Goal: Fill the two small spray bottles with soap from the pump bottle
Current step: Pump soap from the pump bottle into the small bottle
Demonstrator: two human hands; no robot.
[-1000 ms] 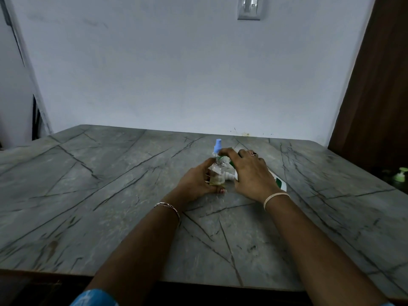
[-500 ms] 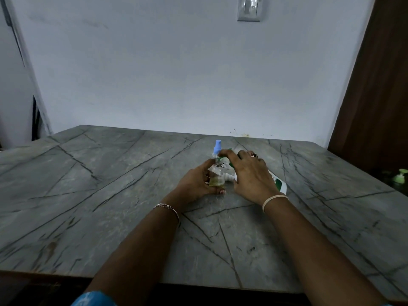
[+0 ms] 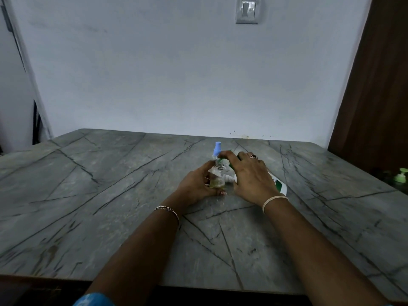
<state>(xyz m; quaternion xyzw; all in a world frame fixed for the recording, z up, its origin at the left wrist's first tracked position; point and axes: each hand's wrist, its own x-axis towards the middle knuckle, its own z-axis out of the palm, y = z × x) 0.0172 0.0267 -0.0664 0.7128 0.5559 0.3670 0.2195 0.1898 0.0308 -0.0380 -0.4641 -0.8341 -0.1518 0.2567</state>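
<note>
On the grey marble table (image 3: pixel 110 195) stands a small clear spray bottle (image 3: pixel 217 181) with its threaded neck uncapped and a little yellowish soap at its bottom. My left hand (image 3: pixel 195 186) wraps around its left side. Right behind it stands a second small bottle with a blue spray cap (image 3: pixel 217 147). My right hand (image 3: pixel 249 175) covers the top of the white pump bottle with a green label (image 3: pixel 280 186), fingertips over the open neck. A small white part (image 3: pixel 229 178) shows between my hands; what it is I cannot tell.
A green-topped pump bottle (image 3: pixel 400 176) sits low at the far right, beyond the table edge. A brown panel (image 3: pixel 379 85) rises on the right, and a wall switch (image 3: pixel 247 9) is above. The table's front edge runs close to me.
Almost nothing differs; both hands stay on their bottles, with the right hand shifting only slightly over the neck.
</note>
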